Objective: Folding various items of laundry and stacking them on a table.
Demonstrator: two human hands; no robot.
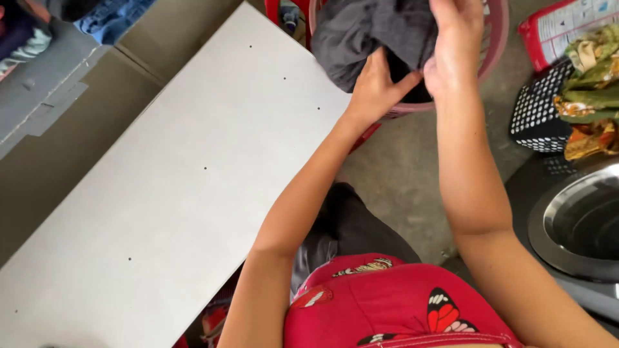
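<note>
My left hand (pixel 377 87) is on the dark grey garment (pixel 367 32), thumb spread out to the side and the fingers curled into the cloth, gripping a fold of it. My right hand (pixel 454 45) is just beside it, higher up, closed on the same garment — its fingertips run off the top edge of the view, so I cannot tell exactly how they pinch. The two hands nearly touch at the thumbs.

The garment sits bunched in the pink laundry basket (pixel 493 51), spilling up over the near rim. Most of the basket is hidden by the cloth and my hands, and its far side is cut off by the frame; whatever lies under the grey cloth I cannot make out.

To my left lies a large flat grey board (pixel 167 193), pale, with a few small dark dots. At the right, a black spotted basket (pixel 535 116) holds crumpled green and orange patterned fabric (pixel 590 90) — only partly in view. Below it is the round metal opening of a washing machine drum (pixel 580 225), cut off at the edge. At the top left, blue denim cloth (pixel 113 16) shows only as a corner. My red top with a butterfly print (pixel 400 309) fills the bottom.
</note>
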